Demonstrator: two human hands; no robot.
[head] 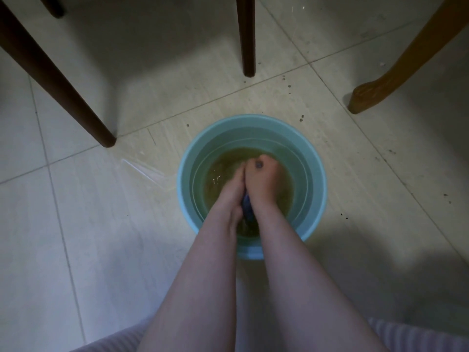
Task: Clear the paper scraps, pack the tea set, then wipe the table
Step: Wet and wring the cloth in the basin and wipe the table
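Cloth (246,208), dark blue, pressed between left hand (232,191) and right hand (264,181), fingers of both closed around it, in yellowish water inside a blue basin (189,158) on the tiled floor (76,224). Judged soft, limp, heavy when soaked and slippery; best bunched in both fists before wringing. Chair legs (248,34) stand beyond.

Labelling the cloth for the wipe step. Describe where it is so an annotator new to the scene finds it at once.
Find the light blue bucket on the tiled floor, holding yellowish water. Both hands are inside it, pressed together: left hand, right hand. The cloth is the dark blue wad squeezed between them, the only dark blue thing there.
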